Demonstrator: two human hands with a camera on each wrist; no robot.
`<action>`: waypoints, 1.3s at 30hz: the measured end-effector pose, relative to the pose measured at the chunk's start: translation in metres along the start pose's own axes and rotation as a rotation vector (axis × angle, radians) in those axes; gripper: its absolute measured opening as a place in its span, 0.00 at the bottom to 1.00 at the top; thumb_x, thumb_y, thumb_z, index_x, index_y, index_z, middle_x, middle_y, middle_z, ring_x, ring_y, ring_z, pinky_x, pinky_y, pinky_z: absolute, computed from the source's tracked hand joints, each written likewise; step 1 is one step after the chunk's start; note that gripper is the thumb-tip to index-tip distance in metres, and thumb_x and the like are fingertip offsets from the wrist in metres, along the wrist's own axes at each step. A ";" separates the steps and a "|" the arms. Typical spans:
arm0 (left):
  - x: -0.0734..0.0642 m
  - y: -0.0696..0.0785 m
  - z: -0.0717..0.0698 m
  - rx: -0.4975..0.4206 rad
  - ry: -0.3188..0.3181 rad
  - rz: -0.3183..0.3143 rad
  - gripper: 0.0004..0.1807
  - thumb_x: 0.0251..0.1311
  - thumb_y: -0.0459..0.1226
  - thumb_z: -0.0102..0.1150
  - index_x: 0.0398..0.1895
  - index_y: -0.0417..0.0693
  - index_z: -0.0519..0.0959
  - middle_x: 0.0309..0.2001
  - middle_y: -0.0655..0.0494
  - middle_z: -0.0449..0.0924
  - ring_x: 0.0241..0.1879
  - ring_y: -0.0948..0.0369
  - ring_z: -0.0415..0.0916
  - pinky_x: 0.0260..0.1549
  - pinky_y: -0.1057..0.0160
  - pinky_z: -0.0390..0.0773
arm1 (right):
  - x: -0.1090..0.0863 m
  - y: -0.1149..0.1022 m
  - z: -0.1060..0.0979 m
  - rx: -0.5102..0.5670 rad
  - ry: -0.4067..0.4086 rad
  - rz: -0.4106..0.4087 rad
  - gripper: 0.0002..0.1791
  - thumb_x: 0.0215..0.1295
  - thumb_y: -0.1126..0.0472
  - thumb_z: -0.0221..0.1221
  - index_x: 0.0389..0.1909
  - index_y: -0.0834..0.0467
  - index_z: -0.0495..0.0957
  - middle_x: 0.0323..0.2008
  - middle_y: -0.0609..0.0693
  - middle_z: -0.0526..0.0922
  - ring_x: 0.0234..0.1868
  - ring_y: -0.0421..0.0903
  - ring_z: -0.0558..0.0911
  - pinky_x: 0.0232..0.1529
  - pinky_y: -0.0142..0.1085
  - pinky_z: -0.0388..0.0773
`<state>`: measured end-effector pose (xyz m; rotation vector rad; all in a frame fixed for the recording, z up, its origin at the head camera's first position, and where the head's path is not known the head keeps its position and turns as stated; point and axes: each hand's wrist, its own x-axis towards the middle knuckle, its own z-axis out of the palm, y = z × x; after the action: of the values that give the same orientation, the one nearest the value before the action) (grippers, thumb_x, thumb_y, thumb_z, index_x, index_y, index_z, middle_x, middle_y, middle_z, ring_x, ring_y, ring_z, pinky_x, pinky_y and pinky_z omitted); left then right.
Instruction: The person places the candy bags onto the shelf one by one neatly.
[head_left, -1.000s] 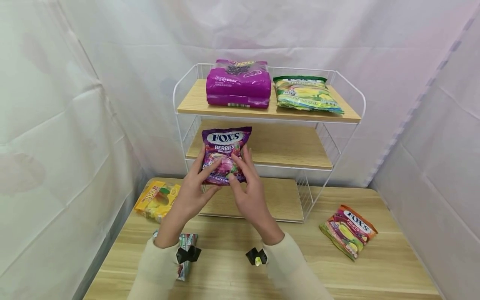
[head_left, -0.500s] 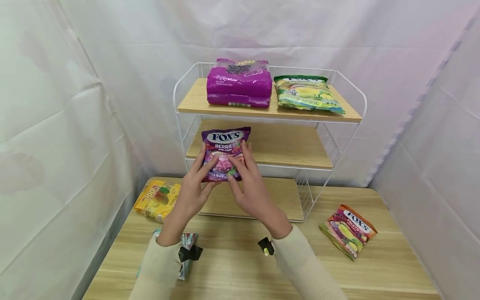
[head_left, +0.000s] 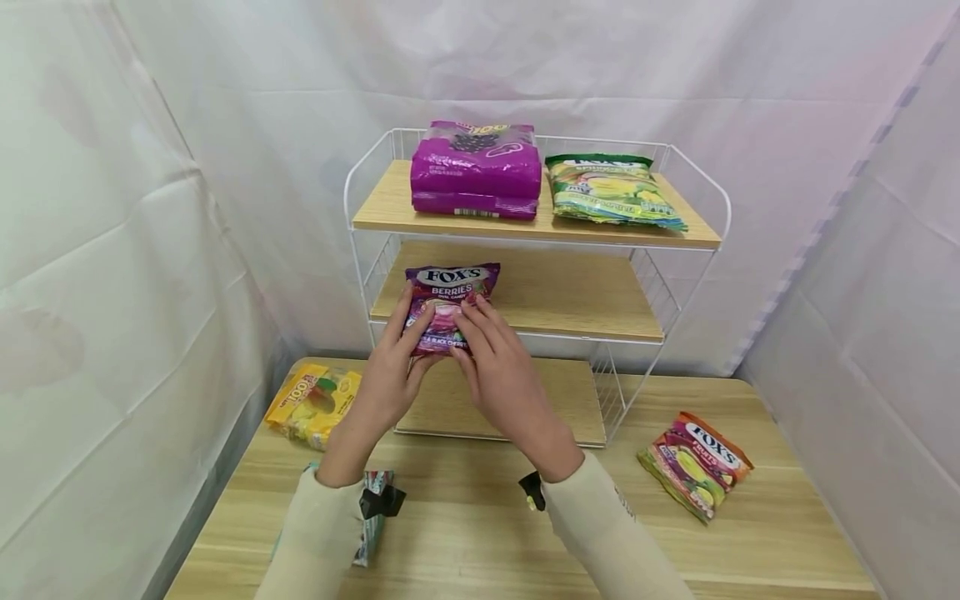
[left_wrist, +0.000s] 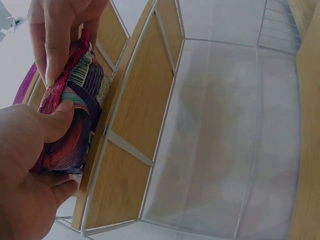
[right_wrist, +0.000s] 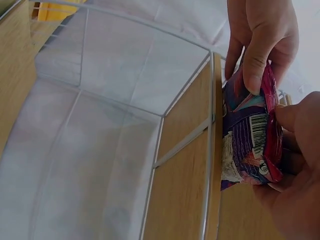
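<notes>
A purple bag of Fox's Berries candy (head_left: 442, 296) is held between both hands at the left front of the middle shelf board (head_left: 577, 287). My left hand (head_left: 386, 371) grips its left side, thumb low, fingers over the front. On the other side my right hand (head_left: 508, 375) holds the lower right corner, its fingers lying across the front. In the left wrist view the bag's barcoded bottom (left_wrist: 87, 100) sits right at the board's front edge. The right wrist view has the bag (right_wrist: 250, 135) at that same edge, with a thumb on either side.
On the top board lie a large purple bag (head_left: 476, 171) and a green Fox's bag (head_left: 611, 190). A yellow mango bag (head_left: 315, 404) is on the table at left, with a teal packet (head_left: 372, 525) partly under the left sleeve. A Fox's Fruits bag (head_left: 697, 467) lies at right.
The bag has tipped back and lowered slightly toward the middle board. The right-hand fingers have shifted further over its front, and the right forearm has moved a little to the right.
</notes>
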<state>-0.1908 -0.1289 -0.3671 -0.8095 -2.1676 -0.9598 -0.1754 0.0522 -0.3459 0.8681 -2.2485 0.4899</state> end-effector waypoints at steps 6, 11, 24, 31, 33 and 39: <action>0.003 0.000 0.010 0.153 0.049 0.081 0.40 0.46 0.23 0.70 0.66 0.36 0.65 0.71 0.36 0.53 0.70 0.42 0.50 0.61 0.47 0.66 | -0.001 0.008 0.003 0.004 -0.030 0.061 0.23 0.70 0.61 0.54 0.62 0.67 0.69 0.62 0.62 0.71 0.67 0.57 0.65 0.68 0.44 0.58; -0.003 0.009 0.015 0.335 0.137 0.195 0.33 0.50 0.23 0.67 0.63 0.32 0.69 0.66 0.37 0.63 0.67 0.42 0.57 0.64 0.48 0.63 | -0.001 0.011 0.004 0.006 -0.026 0.058 0.22 0.71 0.60 0.53 0.62 0.66 0.70 0.61 0.61 0.72 0.66 0.57 0.65 0.68 0.45 0.60; -0.013 0.008 0.021 0.378 0.209 0.224 0.27 0.55 0.19 0.58 0.60 0.31 0.71 0.62 0.38 0.69 0.64 0.43 0.63 0.64 0.47 0.62 | 0.012 0.015 0.002 0.019 -0.115 0.083 0.22 0.73 0.57 0.51 0.63 0.64 0.70 0.62 0.60 0.72 0.65 0.57 0.67 0.66 0.46 0.62; -0.012 0.005 0.021 0.449 0.157 0.201 0.29 0.53 0.20 0.61 0.61 0.30 0.70 0.63 0.38 0.68 0.66 0.44 0.61 0.65 0.49 0.60 | 0.014 0.013 0.001 0.058 -0.181 0.127 0.25 0.72 0.58 0.51 0.65 0.65 0.66 0.66 0.61 0.67 0.69 0.57 0.61 0.69 0.45 0.57; -0.011 0.006 0.020 0.455 0.157 0.191 0.28 0.54 0.21 0.61 0.61 0.30 0.70 0.63 0.38 0.69 0.66 0.44 0.61 0.65 0.50 0.61 | 0.012 0.011 -0.001 0.031 -0.170 0.112 0.25 0.71 0.58 0.52 0.65 0.66 0.66 0.66 0.61 0.66 0.69 0.57 0.61 0.69 0.45 0.56; -0.012 0.009 0.017 0.448 0.171 0.187 0.23 0.63 0.28 0.56 0.61 0.30 0.70 0.62 0.38 0.69 0.66 0.44 0.60 0.65 0.50 0.61 | -0.002 -0.003 -0.005 -0.066 -0.087 0.053 0.25 0.67 0.61 0.57 0.62 0.68 0.69 0.63 0.63 0.70 0.67 0.57 0.64 0.68 0.45 0.59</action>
<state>-0.1816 -0.1137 -0.3811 -0.6678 -2.0075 -0.4077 -0.1699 0.0540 -0.3433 0.8115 -2.3585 0.4064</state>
